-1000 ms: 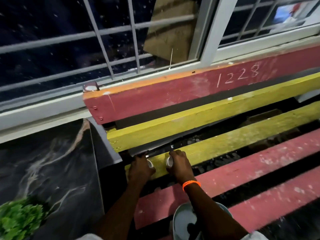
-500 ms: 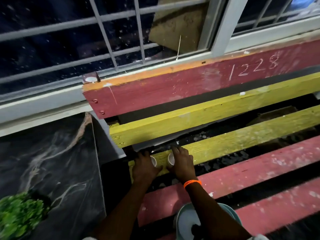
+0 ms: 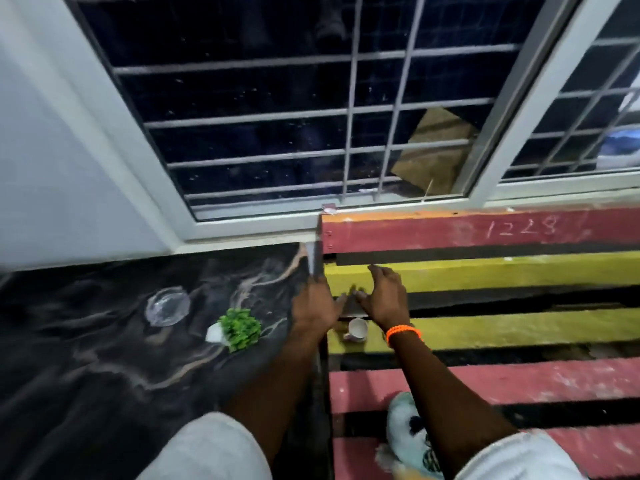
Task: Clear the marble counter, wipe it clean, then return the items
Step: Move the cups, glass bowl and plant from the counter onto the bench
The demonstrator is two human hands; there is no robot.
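The black veined marble surface [image 3: 104, 341] carries a clear glass dish [image 3: 167, 306] and a small green plant [image 3: 239, 329]. Both hands, left hand [image 3: 313, 311] and right hand [image 3: 386, 299], hover spread and empty above a white cup [image 3: 356, 329] on the yellow plank [image 3: 519, 329].

Legible marking: "1228", handwritten in white chalk on the far red plank [image 3: 450, 233], toward its right end.

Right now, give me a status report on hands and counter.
Left hand and right hand open, empty. Cup on yellow slat. Marble counter not cleared: plant, glass dish.
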